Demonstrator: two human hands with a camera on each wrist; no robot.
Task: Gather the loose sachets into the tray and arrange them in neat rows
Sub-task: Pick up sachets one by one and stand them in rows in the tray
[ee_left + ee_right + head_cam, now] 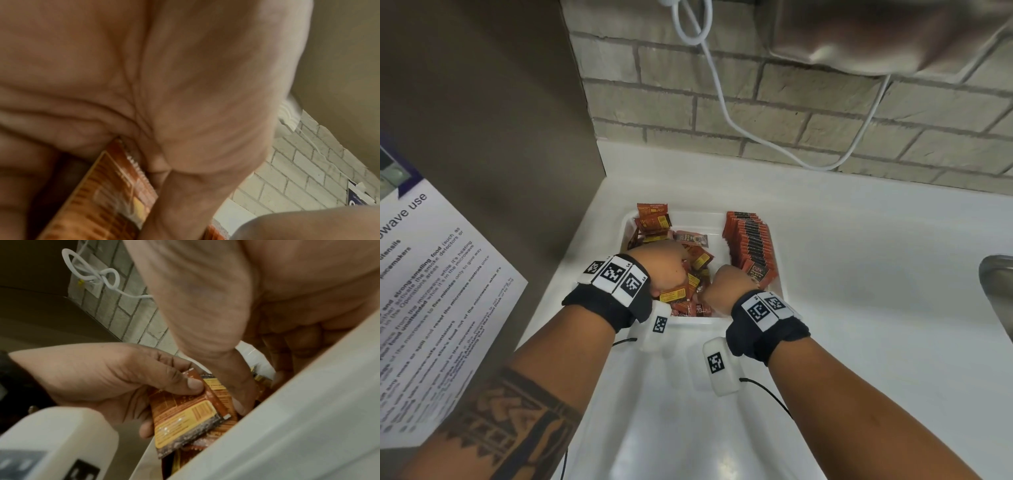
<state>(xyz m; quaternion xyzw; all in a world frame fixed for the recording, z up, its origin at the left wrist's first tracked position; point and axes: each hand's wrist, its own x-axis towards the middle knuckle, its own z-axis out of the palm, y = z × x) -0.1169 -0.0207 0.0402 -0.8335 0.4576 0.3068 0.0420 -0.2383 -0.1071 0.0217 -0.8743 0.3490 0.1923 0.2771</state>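
A white tray (778,286) sits on the white counter by the brick wall. Along its right side stands a neat row of red-and-black sachets (751,243). Loose orange and brown sachets (697,263) fill its left and middle. My left hand (666,270) is down in the pile and holds a small stack of sachets (185,404) between thumb and fingers, also seen as the held sachets (107,194) in the left wrist view. My right hand (727,282) is just right of it, fingers curled, its thumb (232,373) and fingers pinching sachets in the pile beside the tray wall (287,418).
A brown cabinet side (482,137) with a taped microwave notice (431,291) stands close on the left. A white cable (722,102) hangs down the brick wall behind. A metal sink rim (996,274) lies at the far right, a metal appliance (893,34) overhead.
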